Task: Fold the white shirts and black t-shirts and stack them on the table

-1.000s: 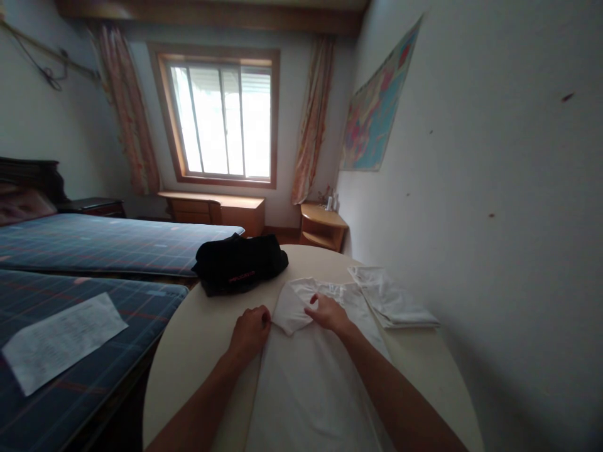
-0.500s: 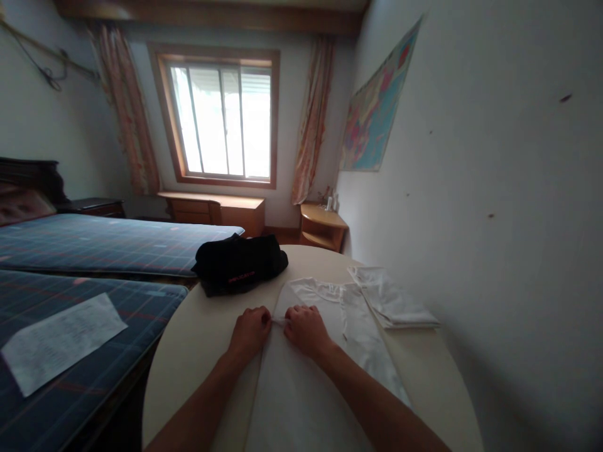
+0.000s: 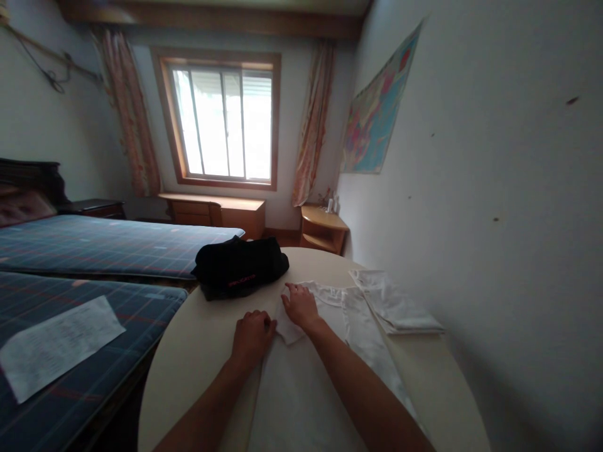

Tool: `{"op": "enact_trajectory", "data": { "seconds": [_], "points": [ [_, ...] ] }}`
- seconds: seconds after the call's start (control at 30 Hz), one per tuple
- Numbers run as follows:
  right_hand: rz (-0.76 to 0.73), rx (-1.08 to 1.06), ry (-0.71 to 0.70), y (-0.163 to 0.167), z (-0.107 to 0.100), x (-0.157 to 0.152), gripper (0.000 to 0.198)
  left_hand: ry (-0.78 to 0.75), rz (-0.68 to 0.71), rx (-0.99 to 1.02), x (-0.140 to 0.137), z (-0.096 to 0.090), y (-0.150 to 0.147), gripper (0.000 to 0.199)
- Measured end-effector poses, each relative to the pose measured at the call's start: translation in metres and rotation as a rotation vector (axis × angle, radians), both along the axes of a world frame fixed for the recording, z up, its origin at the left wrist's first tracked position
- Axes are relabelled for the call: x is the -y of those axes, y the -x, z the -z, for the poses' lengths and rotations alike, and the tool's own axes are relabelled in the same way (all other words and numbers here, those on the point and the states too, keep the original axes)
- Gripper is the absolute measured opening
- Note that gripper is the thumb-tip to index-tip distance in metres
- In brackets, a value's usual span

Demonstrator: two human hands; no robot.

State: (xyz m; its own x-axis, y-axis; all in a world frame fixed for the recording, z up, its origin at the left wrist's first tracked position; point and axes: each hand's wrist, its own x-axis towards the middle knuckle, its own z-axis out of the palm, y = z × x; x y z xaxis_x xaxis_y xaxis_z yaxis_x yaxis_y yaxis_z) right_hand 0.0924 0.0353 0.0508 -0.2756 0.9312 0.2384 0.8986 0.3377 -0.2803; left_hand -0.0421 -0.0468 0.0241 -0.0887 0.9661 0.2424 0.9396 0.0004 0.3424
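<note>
A white shirt [image 3: 301, 389] lies spread on the round table, its gathered neckline toward the far side and a small fold of its cloth turned over near the left edge. My left hand [image 3: 254, 334] is at that left edge, fingers curled, thumb and fingertips closed on the cloth. Farther up, my right hand [image 3: 301, 306] rests flat on the shirt beside the neckline, with its fingers stretched out and apart. Part of the shirt is hidden under my right forearm.
On the cream round table [image 3: 188, 376] a folded black garment [image 3: 240, 267] with red lettering sits at the far left. Folded white cloth [image 3: 400, 307] lies at the right, near the wall. Left of the table are mattresses [image 3: 141, 248] and a sheet of paper [image 3: 61, 345].
My right hand has let go of the pinched cloth and moved up toward the neckline. The fold by the left edge now lies flatter. My left hand has barely moved.
</note>
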Motion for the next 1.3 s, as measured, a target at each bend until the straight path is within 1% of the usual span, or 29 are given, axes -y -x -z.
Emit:
{"op": "enact_trajectory", "data": {
  "seconds": [0.1, 0.17, 0.23, 0.33, 0.43, 0.53, 0.67, 0.8, 0.93, 1.07, 1.13, 1.2, 1.3],
  "points": [
    [0.145, -0.037, 0.087, 0.007, 0.0, -0.022, 0.049, -0.01, 0.003, -0.009, 0.003, 0.0, -0.001, 0.018],
    [0.178, -0.059, 0.13, 0.011, 0.002, -0.035, 0.051, -0.004, 0.013, -0.014, 0.005, 0.0, -0.001, 0.017],
    [0.17, -0.069, 0.16, 0.013, 0.006, -0.047, 0.046, 0.011, 0.007, -0.018, 0.005, 0.001, -0.001, 0.018],
    [0.131, -0.083, 0.19, 0.015, 0.013, -0.06, 0.033, 0.028, -0.013, -0.025, 0.004, 0.001, -0.001, 0.02],
    [0.103, -0.089, 0.189, 0.015, 0.02, -0.067, 0.035, 0.057, -0.026, -0.032, 0.003, 0.002, -0.001, 0.021],
    [0.08, -0.077, 0.154, 0.013, 0.021, -0.065, 0.035, 0.074, -0.028, -0.018, 0.002, 0.003, -0.001, 0.019],
    [0.053, -0.046, 0.063, 0.008, 0.013, -0.048, 0.032, 0.083, -0.007, 0.002, 0.003, 0.0, -0.002, 0.012],
    [0.004, -0.005, 0.011, 0.004, 0.006, -0.015, 0.026, 0.108, -0.008, 0.031, 0.003, -0.005, -0.002, 0.009],
    [-0.092, 0.016, 0.0, -0.005, 0.004, 0.027, 0.019, 0.094, -0.012, 0.046, 0.004, -0.008, -0.001, 0.009],
    [-0.241, 0.069, -0.013, -0.018, 0.007, 0.062, 0.028, 0.08, -0.008, 0.05, 0.003, -0.007, 0.0, 0.008],
    [-0.296, 0.117, -0.032, -0.023, 0.01, 0.073, 0.03, 0.079, -0.007, 0.053, 0.002, -0.006, 0.0, 0.009],
    [-0.312, 0.138, -0.042, -0.026, 0.012, 0.078, 0.025, 0.073, 0.001, 0.05, 0.002, -0.005, 0.0, 0.011],
    [-0.322, 0.148, -0.048, -0.028, 0.01, 0.078, 0.018, 0.072, 0.008, 0.021, 0.003, -0.004, -0.001, 0.015]
  ]
}}
